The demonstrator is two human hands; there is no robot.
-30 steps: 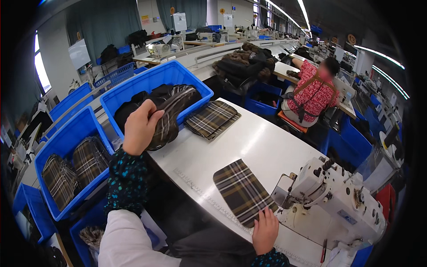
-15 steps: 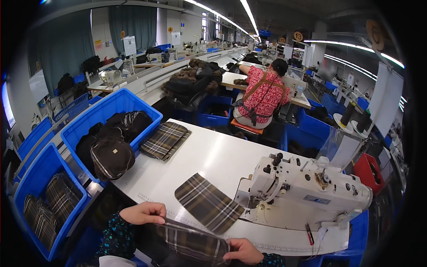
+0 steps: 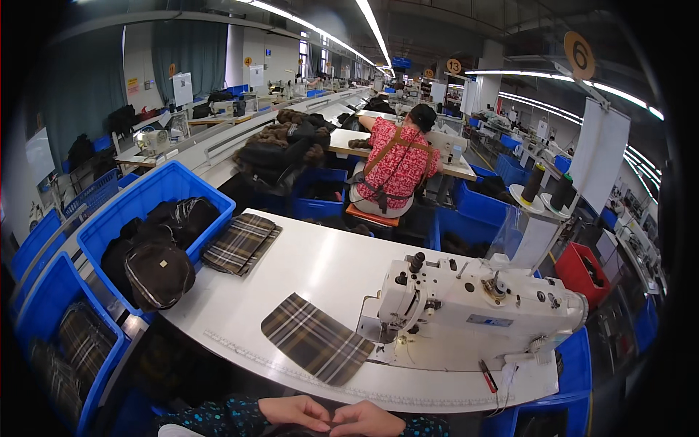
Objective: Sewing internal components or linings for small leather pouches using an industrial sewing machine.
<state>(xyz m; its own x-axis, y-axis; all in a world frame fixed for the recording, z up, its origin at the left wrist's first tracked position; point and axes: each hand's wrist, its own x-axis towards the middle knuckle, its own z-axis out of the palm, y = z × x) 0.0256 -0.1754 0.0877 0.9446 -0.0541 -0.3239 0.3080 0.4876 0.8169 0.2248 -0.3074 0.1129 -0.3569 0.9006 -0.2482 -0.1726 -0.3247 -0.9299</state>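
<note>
Left hand (image 3: 295, 412) and right hand (image 3: 368, 420), close together, pinch what looks like dark fabric (image 3: 309, 432), mostly out of view; a plaid panel (image 3: 318, 339) lies on the tabletop (image 3: 218, 306).

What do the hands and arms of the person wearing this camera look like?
They are human: the left hand and right hand are bare, without gloves. The left sleeve and right sleeve are dark, sprinkled with small blue-green specks, and reach about to the wrists. No cables show on them.
</note>
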